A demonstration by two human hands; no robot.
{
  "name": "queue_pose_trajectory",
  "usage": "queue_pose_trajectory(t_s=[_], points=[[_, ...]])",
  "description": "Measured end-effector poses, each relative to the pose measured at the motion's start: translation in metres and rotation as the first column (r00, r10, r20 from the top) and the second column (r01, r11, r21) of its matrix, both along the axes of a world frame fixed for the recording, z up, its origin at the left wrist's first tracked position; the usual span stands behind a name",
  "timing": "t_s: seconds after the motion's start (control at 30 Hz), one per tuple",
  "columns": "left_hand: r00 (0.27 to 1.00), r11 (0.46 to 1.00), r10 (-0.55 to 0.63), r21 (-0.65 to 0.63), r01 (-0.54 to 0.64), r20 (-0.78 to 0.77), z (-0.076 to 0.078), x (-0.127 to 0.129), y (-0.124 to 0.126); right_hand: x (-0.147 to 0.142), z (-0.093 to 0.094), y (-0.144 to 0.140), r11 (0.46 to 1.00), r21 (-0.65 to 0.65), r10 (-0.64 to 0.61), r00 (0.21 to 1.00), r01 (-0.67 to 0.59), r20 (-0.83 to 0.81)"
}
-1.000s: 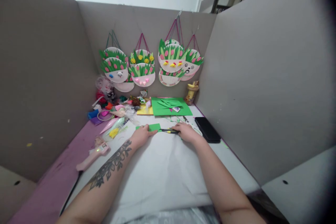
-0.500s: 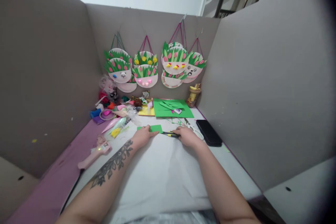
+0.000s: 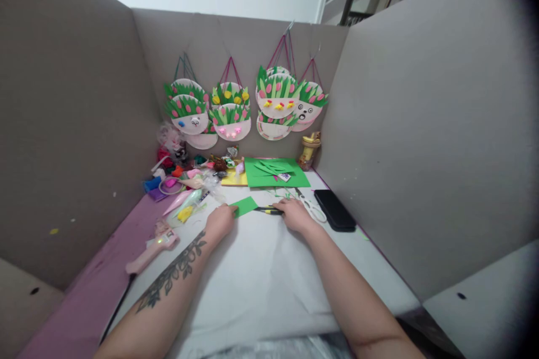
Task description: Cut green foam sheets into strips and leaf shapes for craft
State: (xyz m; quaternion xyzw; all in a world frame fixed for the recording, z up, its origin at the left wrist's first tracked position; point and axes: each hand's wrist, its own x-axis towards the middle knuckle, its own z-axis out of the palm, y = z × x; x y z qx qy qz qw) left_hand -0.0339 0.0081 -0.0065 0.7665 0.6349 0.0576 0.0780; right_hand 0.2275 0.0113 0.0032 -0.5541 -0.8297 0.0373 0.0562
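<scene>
My left hand (image 3: 222,220) pinches the left end of a small green paper rectangle (image 3: 245,206), which slants up to the right just over the white table cover. My right hand (image 3: 293,214) has its fingers closed around a slim black-and-yellow tool (image 3: 269,210) lying level at the paper's right corner. Its exact kind is too small to make out. Just right of that hand lies a pair of white-handled scissors (image 3: 316,212). Behind the hands is a large green sheet (image 3: 256,179) with cut green strips (image 3: 273,168) on it.
A black case (image 3: 334,210) lies at the right wall. At left are a pink glue gun (image 3: 154,252) with a cord and a heap of craft bits (image 3: 185,182). Paper-plate baskets (image 3: 231,126) hang on the back panel, and a decorated jar (image 3: 309,151) stands at the back right.
My left hand has drawn back slightly left with the green paper, which now tilts instead of lying level. My right hand and the black-and-yellow tool have shifted a little to the left.
</scene>
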Motion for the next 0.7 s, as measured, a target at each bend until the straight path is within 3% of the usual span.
queue_pose_trajectory(t_s=[0.13,0.37,0.7], points=[[0.998,0.998,0.065,-0.027,-0.065,-0.003,-0.001,0.002,0.002,-0.005,-0.004,0.008,0.999,0.029,-0.022,1.000,0.022,0.005],[0.972,0.972,-0.233,-0.004,0.233,0.021,0.005,-0.006,0.001,-0.004,-0.011,0.011,0.999,0.036,-0.005,1.000,0.006,-0.030],[0.966,0.966,-0.257,-0.013,0.257,0.013,-0.004,-0.010,0.007,-0.022,-0.015,0.017,0.999,0.036,0.013,0.999,-0.012,-0.037]])
